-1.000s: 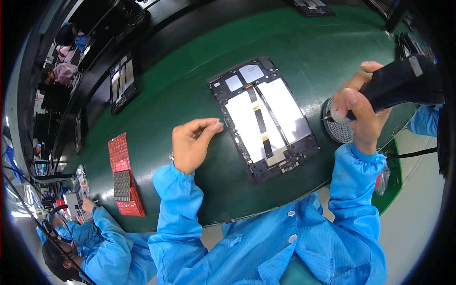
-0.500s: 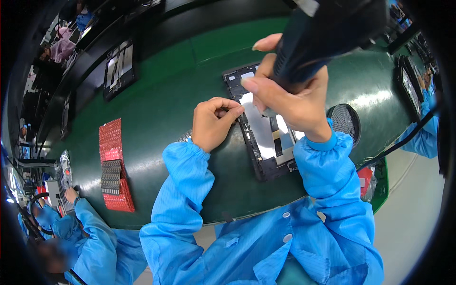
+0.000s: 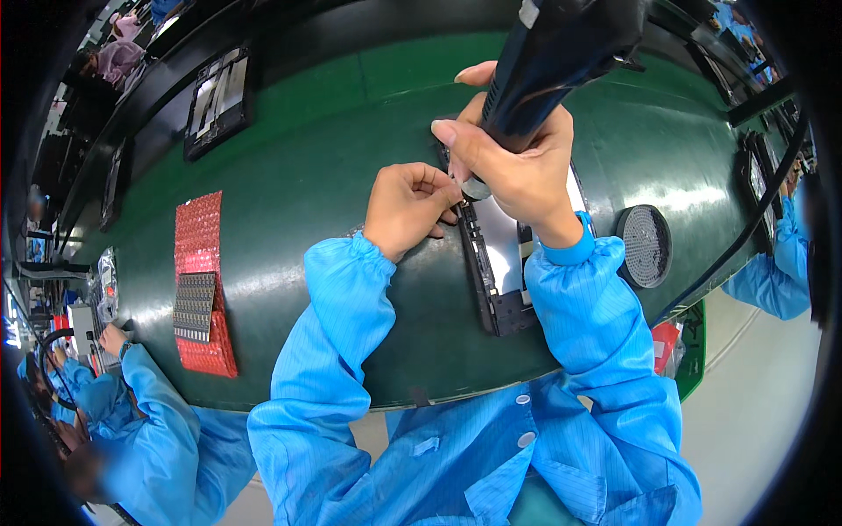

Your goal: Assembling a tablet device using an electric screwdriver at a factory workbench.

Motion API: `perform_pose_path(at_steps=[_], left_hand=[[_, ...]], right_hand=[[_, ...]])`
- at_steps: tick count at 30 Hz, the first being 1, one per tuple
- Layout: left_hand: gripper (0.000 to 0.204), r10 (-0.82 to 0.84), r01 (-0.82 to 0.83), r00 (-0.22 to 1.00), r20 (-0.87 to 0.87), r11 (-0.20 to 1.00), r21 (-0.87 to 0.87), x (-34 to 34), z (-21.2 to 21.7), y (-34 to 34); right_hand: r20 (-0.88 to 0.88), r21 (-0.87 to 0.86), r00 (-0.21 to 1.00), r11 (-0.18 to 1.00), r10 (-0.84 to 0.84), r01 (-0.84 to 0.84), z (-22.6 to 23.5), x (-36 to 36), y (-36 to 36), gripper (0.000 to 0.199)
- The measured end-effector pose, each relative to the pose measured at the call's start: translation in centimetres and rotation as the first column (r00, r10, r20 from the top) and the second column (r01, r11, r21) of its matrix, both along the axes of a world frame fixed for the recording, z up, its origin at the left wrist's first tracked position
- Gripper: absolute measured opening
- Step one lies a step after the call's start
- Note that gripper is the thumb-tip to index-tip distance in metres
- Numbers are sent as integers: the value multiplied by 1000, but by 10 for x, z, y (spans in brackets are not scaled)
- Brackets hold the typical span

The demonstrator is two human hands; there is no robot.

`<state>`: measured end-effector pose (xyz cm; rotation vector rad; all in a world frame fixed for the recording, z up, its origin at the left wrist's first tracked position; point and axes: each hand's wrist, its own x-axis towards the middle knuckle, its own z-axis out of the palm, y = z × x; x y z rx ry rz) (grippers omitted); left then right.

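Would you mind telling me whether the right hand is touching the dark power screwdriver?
Touching. The head view shows the right hand wrapped around the dark power screwdriver, its fingers closed against the barrel with no gap.

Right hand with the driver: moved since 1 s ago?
Yes. The right hand left the round perforated disc at the right of the green belt and moved left, over the upper left edge of the black open device, beside the left hand.

An electronics assembly line: workers in blue antistatic smocks (image 3: 421, 456) sit along a long green conveyor belt (image 3: 324, 149) carrying black device frames (image 3: 219, 96).
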<state>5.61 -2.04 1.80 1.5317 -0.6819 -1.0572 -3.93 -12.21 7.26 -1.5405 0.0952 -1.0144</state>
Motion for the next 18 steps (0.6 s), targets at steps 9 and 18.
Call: perform_pose_path(at_steps=[9, 18], left_hand=[[9, 46, -47, 998, 37, 998, 28, -4, -1, -2], [8, 55, -56, 998, 31, 998, 32, -3, -3, -2]], right_hand=[[-15, -3, 1000, 1000, 0, 0, -3, 1, 0, 36], [-32, 8, 999, 1000, 17, -17, -3, 2, 1, 36]])
